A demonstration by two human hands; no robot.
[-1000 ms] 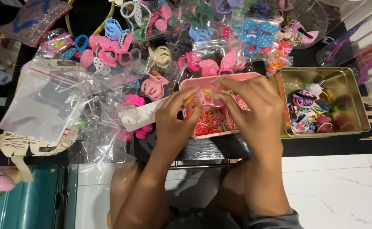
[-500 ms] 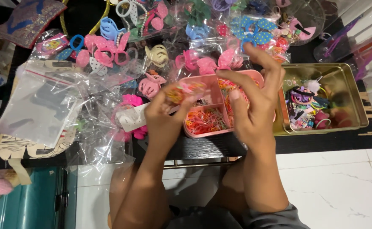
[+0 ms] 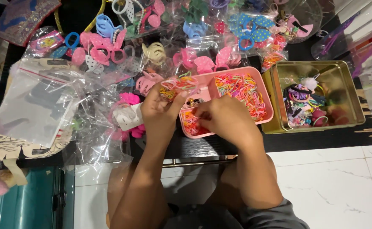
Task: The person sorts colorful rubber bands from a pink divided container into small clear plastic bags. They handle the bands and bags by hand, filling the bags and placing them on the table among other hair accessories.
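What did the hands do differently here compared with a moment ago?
The right hand dropped from the far rim to the pink box's near compartment. The left hand now pinches a small bag of bands. The gold tin stayed put.

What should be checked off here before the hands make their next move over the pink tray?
1. Left hand has a grip on the small clear packet of coloured bands: ok, thumb and fingers pinch it above the tray's left end.
2. Right hand sits at the near compartment: ok, fingers curl down over it.
3. What the right fingers grasp: cannot tell, hidden under the hand.
4. Pink tray rests flat on the dark table: ok.
5. Loose elastic bands stay inside the far compartment: ok.
6. Gold tin stands apart from the hands: ok, beside the tray's right end.
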